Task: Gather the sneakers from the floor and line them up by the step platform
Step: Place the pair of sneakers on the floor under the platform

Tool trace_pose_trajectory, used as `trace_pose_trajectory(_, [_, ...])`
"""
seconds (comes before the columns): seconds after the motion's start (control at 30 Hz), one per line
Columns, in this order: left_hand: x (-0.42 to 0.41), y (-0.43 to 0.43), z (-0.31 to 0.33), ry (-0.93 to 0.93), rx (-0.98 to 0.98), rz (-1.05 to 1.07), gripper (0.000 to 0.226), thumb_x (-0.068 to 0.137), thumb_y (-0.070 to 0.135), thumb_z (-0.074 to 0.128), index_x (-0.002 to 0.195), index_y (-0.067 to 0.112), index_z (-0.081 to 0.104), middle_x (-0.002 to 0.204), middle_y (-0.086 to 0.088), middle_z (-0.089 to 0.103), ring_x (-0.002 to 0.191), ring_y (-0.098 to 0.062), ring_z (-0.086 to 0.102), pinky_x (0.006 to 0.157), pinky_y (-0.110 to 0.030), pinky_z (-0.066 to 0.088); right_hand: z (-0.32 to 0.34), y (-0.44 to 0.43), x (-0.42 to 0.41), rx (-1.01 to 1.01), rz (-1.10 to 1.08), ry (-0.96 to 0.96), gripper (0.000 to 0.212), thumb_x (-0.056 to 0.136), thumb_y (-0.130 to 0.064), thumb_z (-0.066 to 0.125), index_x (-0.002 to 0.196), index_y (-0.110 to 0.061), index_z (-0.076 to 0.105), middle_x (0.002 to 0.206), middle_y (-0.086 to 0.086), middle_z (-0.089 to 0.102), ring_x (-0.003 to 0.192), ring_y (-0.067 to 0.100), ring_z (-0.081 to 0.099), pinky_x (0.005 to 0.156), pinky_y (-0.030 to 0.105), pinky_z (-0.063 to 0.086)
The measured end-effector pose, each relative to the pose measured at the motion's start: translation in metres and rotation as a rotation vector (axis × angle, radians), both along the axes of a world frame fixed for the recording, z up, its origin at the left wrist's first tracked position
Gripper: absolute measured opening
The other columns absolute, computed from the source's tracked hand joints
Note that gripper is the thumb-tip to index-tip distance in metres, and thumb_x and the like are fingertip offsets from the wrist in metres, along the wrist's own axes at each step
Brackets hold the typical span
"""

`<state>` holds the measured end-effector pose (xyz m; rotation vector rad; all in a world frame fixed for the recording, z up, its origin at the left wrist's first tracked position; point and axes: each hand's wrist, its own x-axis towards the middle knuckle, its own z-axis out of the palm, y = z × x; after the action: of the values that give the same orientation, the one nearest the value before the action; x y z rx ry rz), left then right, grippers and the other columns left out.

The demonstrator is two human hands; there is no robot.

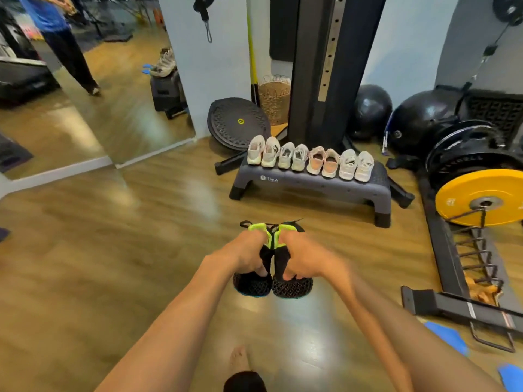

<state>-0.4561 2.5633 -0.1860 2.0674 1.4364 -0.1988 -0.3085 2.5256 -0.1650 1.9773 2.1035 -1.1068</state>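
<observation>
Both hands are engaged: the left hand (246, 254) grips the collar of the left black sneaker (252, 285) and the right hand (304, 257) grips the right black sneaker (293, 287), fingers curled into the neon-green openings. The pair hangs side by side, touching, heels toward the wearer, clear of the wooden floor (141, 250). Ahead of the grip and slightly to its right stands the grey step platform (311, 188), and a row of eight pale sneakers (310, 161) is lined up on top of it, toes facing the grip. Assessment: the task is well advanced. Four pairs are placed, this black pair is in transit, and no other loose sneakers are visible on the floor in this view. The platform top looks nearly full, with only a short bare stretch at its right end. The floor between the grip and the platform is unobstructed. To the right of the grip lie a yellow weight plate (464, 199) on a rack and blue pads (447, 338). Beyond the platform are a balance board (237, 123), a cable machine column (325, 66) and black exercise balls (370, 108). A wall mirror (99, 94) stands far left.
</observation>
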Motion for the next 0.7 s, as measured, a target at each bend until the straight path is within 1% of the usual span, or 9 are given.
trace_pose_trajectory(0.07, [-0.003,0.049,-0.017,-0.024,-0.008,-0.002,0.06,0.07,0.017,0.082,0.12,0.011,0.048,0.121,-0.012,0.053,0.11,-0.029,0.052,0.08,-0.031,0.043,-0.017,0.047,-0.004,0.062,0.028,-0.068,0.055,0.072,-0.014,0.081,0.118,-0.008,0.05,0.112,0.013,0.062,0.104,0.032,0.06,0.081,0.04,0.051])
trace_pose_trajectory(0.13, [-0.005,0.101,-0.034,-0.041,-0.006,-0.01,0.058,0.071,0.015,0.081,0.118,0.011,0.047,0.121,-0.013,0.051,0.111,-0.03,0.051,0.083,-0.033,0.043,-0.035,0.097,-0.008,0.088,0.028,-0.1,0.055,0.073,-0.014,0.08,0.118,-0.009,0.049,0.113,0.011,0.06,0.106,0.031,0.056,0.08,0.036,0.048])
trace_pose_trajectory(0.23, [-0.005,0.174,-0.061,-0.045,-0.029,-0.025,0.054,0.073,0.012,0.08,0.116,0.01,0.047,0.12,-0.012,0.052,0.112,-0.031,0.051,0.089,-0.039,0.046,-0.063,0.17,-0.012,0.072,0.003,-0.116,0.052,0.074,-0.013,0.078,0.117,-0.01,0.048,0.115,0.01,0.059,0.108,0.03,0.056,0.082,0.038,0.049])
trace_pose_trajectory(0.33, [-0.001,0.24,-0.081,-0.032,-0.027,-0.036,0.05,0.073,0.011,0.079,0.113,0.008,0.049,0.118,-0.013,0.055,0.112,-0.032,0.052,0.088,-0.039,0.045,-0.088,0.236,-0.011,0.076,0.0,-0.139,0.048,0.076,-0.011,0.076,0.115,-0.009,0.047,0.116,0.012,0.059,0.108,0.033,0.057,0.082,0.04,0.05])
trace_pose_trajectory(0.43, [0.008,0.304,-0.11,-0.036,-0.013,-0.05,0.048,0.072,0.012,0.08,0.108,0.008,0.048,0.116,-0.013,0.057,0.109,-0.032,0.053,0.086,-0.04,0.046,-0.117,0.3,-0.004,0.061,-0.052,-0.142,0.043,0.08,-0.016,0.073,0.114,-0.01,0.047,0.116,0.012,0.06,0.107,0.033,0.058,0.084,0.043,0.05])
trace_pose_trajectory(0.53, [0.016,0.368,-0.147,-0.028,-0.002,-0.066,0.046,0.075,0.012,0.077,0.111,0.007,0.049,0.118,-0.014,0.058,0.11,-0.033,0.053,0.087,-0.042,0.047,-0.151,0.365,0.005,0.056,-0.097,-0.122,0.035,0.084,-0.016,0.068,0.111,-0.011,0.047,0.115,0.012,0.061,0.105,0.036,0.059,0.083,0.043,0.051])
trace_pose_trajectory(0.6, [0.021,0.409,-0.177,-0.044,-0.004,-0.054,0.04,0.079,0.01,0.072,0.112,0.006,0.049,0.119,-0.015,0.056,0.109,-0.032,0.053,0.088,-0.04,0.046,-0.177,0.408,0.011,0.046,-0.121,-0.117,0.032,0.084,-0.015,0.066,0.108,-0.012,0.046,0.114,0.012,0.06,0.102,0.038,0.059,0.083,0.045,0.051])
trace_pose_trajectory(0.7, [0.026,0.46,-0.23,-0.082,-0.06,0.005,0.033,0.082,0.0,0.062,0.112,0.004,0.048,0.116,-0.017,0.054,0.098,-0.026,0.054,0.078,-0.03,0.043,-0.221,0.462,0.018,0.008,-0.147,-0.091,0.029,0.084,-0.012,0.064,0.103,-0.014,0.043,0.115,0.012,0.057,0.1,0.039,0.058,0.079,0.043,0.05])
